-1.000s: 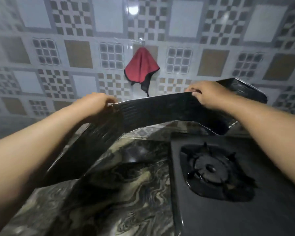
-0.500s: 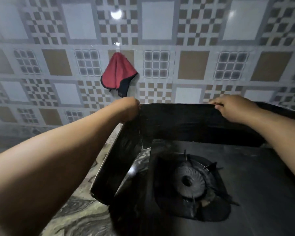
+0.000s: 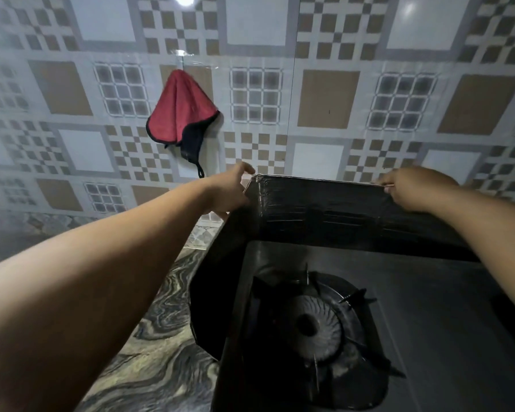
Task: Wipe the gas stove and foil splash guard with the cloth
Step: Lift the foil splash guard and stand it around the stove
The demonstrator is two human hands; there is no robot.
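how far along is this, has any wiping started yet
Done: the foil splash guard stands folded around the stove, along its back and left side. In hand: the right hand pinches its top edge, and the left hand is at its corner. Left: the red cloth hangs on the wall, in neither hand, so wiping likely remains.

Both your arms reach forward: your left hand (image 3: 228, 190) grips the corner of the splash guard (image 3: 324, 212), your right hand (image 3: 416, 188) pinches its top edge.

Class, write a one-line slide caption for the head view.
Right hand pinches the splash guard at its top edge, left hand at its corner, behind the gas stove; red cloth hangs on the wall.
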